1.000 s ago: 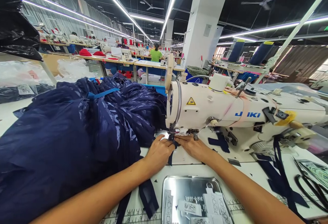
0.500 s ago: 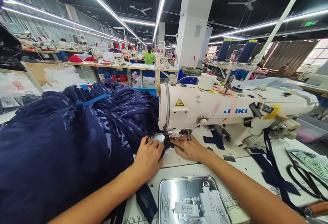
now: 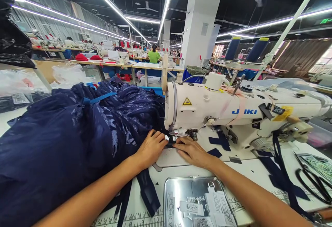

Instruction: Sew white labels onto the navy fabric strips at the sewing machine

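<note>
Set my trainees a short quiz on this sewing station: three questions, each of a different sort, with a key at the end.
1. Multiple choice. What lies on the shiny metal tray?
a) scissors
b) printed labels
c) thread cones

2. True or false? Seen in this view, the big navy fabric pile is to the left of the white sewing machine.

3. Short answer. What lies between the fingertips of the left hand and those of the right hand?

Key
1: b
2: true
3: a small dark piece of fabric
</note>
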Demonstrator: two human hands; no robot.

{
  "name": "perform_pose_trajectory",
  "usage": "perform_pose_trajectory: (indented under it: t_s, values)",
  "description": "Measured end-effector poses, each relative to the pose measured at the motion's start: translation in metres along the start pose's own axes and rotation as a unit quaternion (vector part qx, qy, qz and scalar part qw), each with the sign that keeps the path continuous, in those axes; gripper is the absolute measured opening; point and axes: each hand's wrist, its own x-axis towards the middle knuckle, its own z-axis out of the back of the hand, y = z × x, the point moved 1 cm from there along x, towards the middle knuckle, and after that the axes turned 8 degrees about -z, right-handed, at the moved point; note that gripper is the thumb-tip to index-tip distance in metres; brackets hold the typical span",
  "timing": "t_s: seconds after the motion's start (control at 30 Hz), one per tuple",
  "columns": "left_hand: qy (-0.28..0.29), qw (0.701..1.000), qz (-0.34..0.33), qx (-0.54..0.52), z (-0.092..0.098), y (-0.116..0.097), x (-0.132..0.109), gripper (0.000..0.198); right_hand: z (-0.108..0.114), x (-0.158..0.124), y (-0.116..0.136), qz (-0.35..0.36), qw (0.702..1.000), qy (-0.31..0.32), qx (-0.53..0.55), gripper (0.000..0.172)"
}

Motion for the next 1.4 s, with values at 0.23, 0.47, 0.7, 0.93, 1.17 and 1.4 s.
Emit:
perform_pose_trajectory:
  t_s: [0.23,0.47,0.7,0.93,1.17,1.4]
  values:
    - [-0.012,0.999,-0.029,-0.011,-0.007,-0.001,-0.002,0.021,0.0,0.0,-0.005,0.009,0.997,-0.016,0.07,0.026]
    - [-0.002,0.998,-0.019,-0.054,-0.008,0.001,-0.003,0.029,0.007,0.0,0.006,0.044,0.997,-0.008,-0.058,0.026]
    - [0.003,0.997,-0.036,-0.065,-0.007,-0.004,-0.012,0.035,0.01,0.001,0.014,0.039,0.995,-0.01,-0.095,0.026]
    - [0.01,0.998,-0.041,-0.051,-0.006,-0.004,-0.012,0.034,0.009,0.003,0.008,0.055,0.995,-0.01,-0.089,0.026]
    - [0.026,0.998,-0.036,-0.05,-0.005,-0.004,-0.013,0.032,0.007,0.002,0.008,0.058,0.993,-0.018,-0.096,0.026]
    - [0.048,0.997,-0.03,-0.055,-0.005,-0.005,-0.013,0.035,0.006,0.001,0.008,0.069,0.992,-0.043,-0.095,0.026]
